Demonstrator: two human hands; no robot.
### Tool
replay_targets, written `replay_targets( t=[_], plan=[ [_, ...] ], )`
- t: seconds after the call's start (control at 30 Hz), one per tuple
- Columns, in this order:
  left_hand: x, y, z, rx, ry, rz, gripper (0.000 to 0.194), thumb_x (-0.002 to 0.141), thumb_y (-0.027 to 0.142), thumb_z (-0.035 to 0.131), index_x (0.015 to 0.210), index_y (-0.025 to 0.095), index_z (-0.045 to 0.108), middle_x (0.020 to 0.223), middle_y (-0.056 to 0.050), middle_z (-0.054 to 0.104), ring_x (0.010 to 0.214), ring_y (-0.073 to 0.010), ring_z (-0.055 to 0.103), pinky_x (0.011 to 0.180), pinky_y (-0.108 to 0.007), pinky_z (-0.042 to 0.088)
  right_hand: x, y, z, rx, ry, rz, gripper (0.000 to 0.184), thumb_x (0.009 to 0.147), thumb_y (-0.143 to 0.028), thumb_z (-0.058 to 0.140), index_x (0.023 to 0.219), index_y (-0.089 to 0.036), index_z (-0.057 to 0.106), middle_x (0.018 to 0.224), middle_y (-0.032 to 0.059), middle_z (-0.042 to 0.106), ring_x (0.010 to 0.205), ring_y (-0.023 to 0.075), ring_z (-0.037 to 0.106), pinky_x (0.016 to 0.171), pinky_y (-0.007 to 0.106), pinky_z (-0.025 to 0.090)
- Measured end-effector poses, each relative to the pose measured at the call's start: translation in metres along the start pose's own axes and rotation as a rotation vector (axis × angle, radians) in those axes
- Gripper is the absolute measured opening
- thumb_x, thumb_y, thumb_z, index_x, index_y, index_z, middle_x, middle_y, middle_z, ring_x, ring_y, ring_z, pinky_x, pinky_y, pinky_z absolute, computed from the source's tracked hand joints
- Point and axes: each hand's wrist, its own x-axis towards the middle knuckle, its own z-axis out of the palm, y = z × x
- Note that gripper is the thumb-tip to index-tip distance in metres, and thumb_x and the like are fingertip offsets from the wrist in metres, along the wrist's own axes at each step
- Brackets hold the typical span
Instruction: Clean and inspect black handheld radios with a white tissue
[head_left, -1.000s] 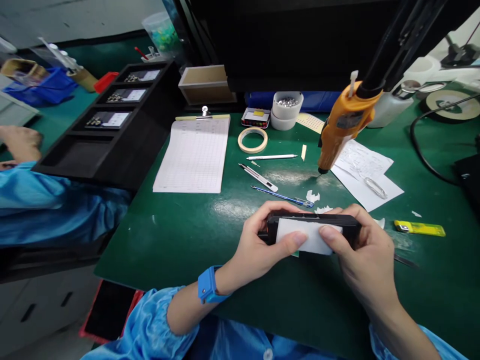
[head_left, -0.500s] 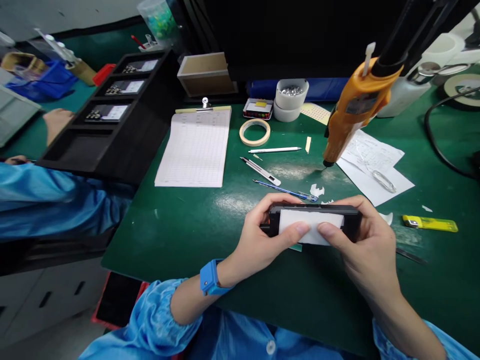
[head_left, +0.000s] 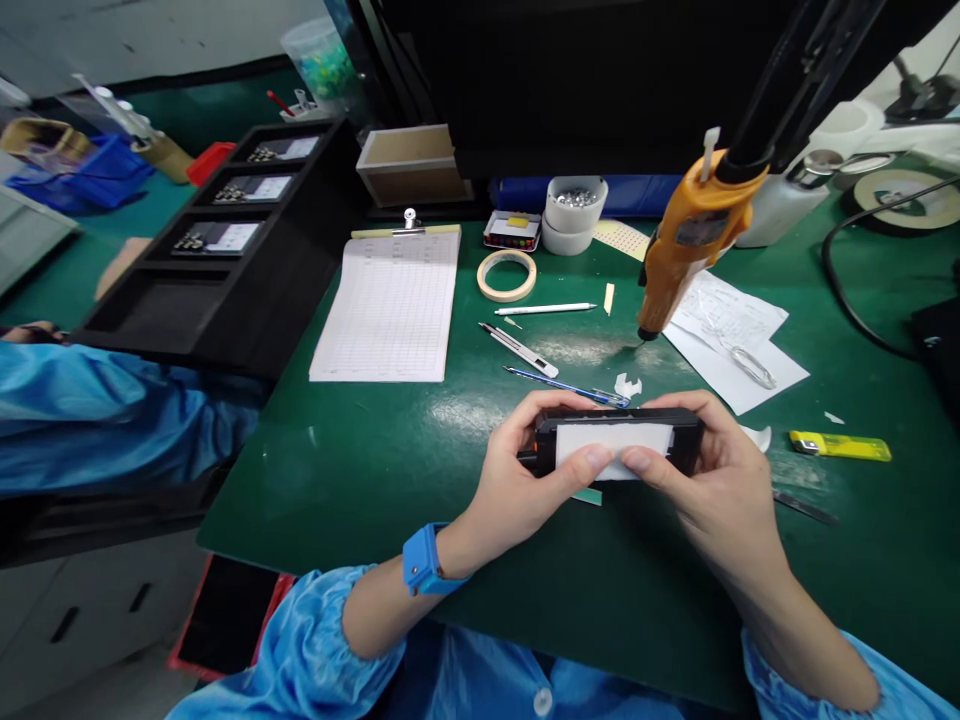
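Observation:
I hold a black oblong device (head_left: 686, 432) with a white label (head_left: 611, 440) on its near face, just above the green mat (head_left: 360, 470). My left hand (head_left: 525, 480) grips its left end, thumb pressed on the label's lower edge. My right hand (head_left: 712, 480) wraps the right end, its thumb also on the label. Both thumbs nearly meet at the label's middle. A blue wristband (head_left: 421, 562) sits on my left wrist.
An orange electric screwdriver (head_left: 686, 245) hangs just beyond my hands. On the mat lie a clipboard (head_left: 390, 305), tape roll (head_left: 506, 276), pens (head_left: 544, 310), paper sheets (head_left: 731, 335) and a yellow cutter (head_left: 840, 446). A black tray rack (head_left: 217, 250) stands left; another person's blue sleeve (head_left: 90, 410) is far left.
My thumbs have slid closer together along the label. The other person's hand at far left has shifted. The view wobbles slightly.

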Motion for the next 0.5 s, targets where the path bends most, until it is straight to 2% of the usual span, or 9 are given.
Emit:
replay_targets(
  t=[0.07, 0.17, 0.23, 0.3, 0.37, 0.43, 0.47, 0.5],
  plan=[
    [0.002, -0.002, -0.001, 0.02, 0.009, 0.003, 0.037, 0.097, 0.044, 0.094, 0.121, 0.021, 0.078, 0.118, -0.008, 0.089, 0.103, -0.0232, 0.088, 0.087, -0.03, 0.072, 0.004, 0.003, -0.002, 0.091, -0.056, 0.062, 0.051, 0.079, -0.049, 0.109, 0.105, -0.026, 0.071, 0.091, -0.0009, 0.072, 0.08, 0.0184, 0.071, 0.069, 0.028, 0.064],
    [0.002, -0.004, -0.004, 0.047, 0.076, -0.056, 0.041, 0.093, 0.051, 0.094, 0.116, 0.02, 0.08, 0.111, -0.007, 0.089, 0.092, -0.0215, 0.086, 0.078, -0.026, 0.07, 0.006, 0.003, -0.002, 0.3, -0.223, 0.242, 0.06, 0.073, -0.047, 0.113, 0.109, -0.025, 0.07, 0.099, -0.0006, 0.073, 0.089, 0.018, 0.072, 0.073, 0.026, 0.065],
    [-0.001, -0.002, -0.006, 0.083, 0.143, -0.145, 0.045, 0.089, 0.054, 0.096, 0.115, 0.02, 0.081, 0.112, -0.007, 0.089, 0.094, -0.0227, 0.085, 0.079, -0.026, 0.069, 0.005, -0.002, -0.001, 0.309, -0.259, 0.294, 0.062, 0.073, -0.054, 0.111, 0.108, -0.024, 0.07, 0.095, -0.0014, 0.073, 0.083, 0.0172, 0.072, 0.068, 0.026, 0.066],
    [-0.004, -0.002, -0.008, 0.128, 0.115, -0.228, 0.057, 0.08, 0.058, 0.102, 0.118, 0.021, 0.082, 0.114, -0.007, 0.088, 0.093, -0.0251, 0.085, 0.075, -0.027, 0.07, 0.004, -0.007, -0.002, 0.288, -0.28, 0.322, 0.068, 0.066, -0.063, 0.111, 0.104, -0.022, 0.072, 0.086, -0.0019, 0.073, 0.071, 0.017, 0.071, 0.06, 0.028, 0.064],
    [-0.008, -0.003, -0.007, 0.09, 0.078, -0.276, 0.074, 0.076, 0.068, 0.103, 0.132, 0.025, 0.08, 0.128, -0.009, 0.087, 0.101, -0.0289, 0.085, 0.076, -0.03, 0.071, 0.001, -0.011, -0.009, 0.287, -0.263, 0.332, 0.075, 0.056, -0.072, 0.11, 0.094, -0.021, 0.07, 0.081, -0.0021, 0.072, 0.066, 0.0164, 0.07, 0.06, 0.029, 0.064],
    [-0.013, -0.004, -0.002, -0.088, -0.007, -0.304, 0.097, 0.072, 0.084, 0.098, 0.149, 0.03, 0.074, 0.142, -0.01, 0.082, 0.099, -0.0296, 0.083, 0.073, -0.033, 0.072, -0.012, -0.013, -0.023, 0.285, -0.182, 0.326, 0.079, 0.048, -0.07, 0.113, 0.091, -0.021, 0.069, 0.079, -0.0028, 0.072, 0.064, 0.0162, 0.07, 0.06, 0.031, 0.065],
    [-0.017, -0.005, 0.002, -0.15, -0.046, -0.303, 0.102, 0.072, 0.093, 0.093, 0.151, 0.032, 0.072, 0.147, -0.011, 0.08, 0.096, -0.0293, 0.081, 0.068, -0.033, 0.071, -0.024, -0.013, -0.032, 0.282, -0.118, 0.316, 0.08, 0.047, -0.072, 0.113, 0.091, -0.021, 0.068, 0.077, -0.0033, 0.071, 0.061, 0.0158, 0.069, 0.057, 0.03, 0.064],
    [-0.023, -0.006, 0.006, -0.178, -0.088, -0.284, 0.099, 0.074, 0.094, 0.091, 0.15, 0.033, 0.071, 0.15, -0.011, 0.079, 0.095, -0.029, 0.08, 0.065, -0.034, 0.07, -0.038, -0.013, -0.043, 0.276, -0.045, 0.306, 0.081, 0.049, -0.073, 0.112, 0.092, -0.021, 0.068, 0.076, -0.0035, 0.07, 0.059, 0.0156, 0.068, 0.054, 0.03, 0.063]
  ],
)
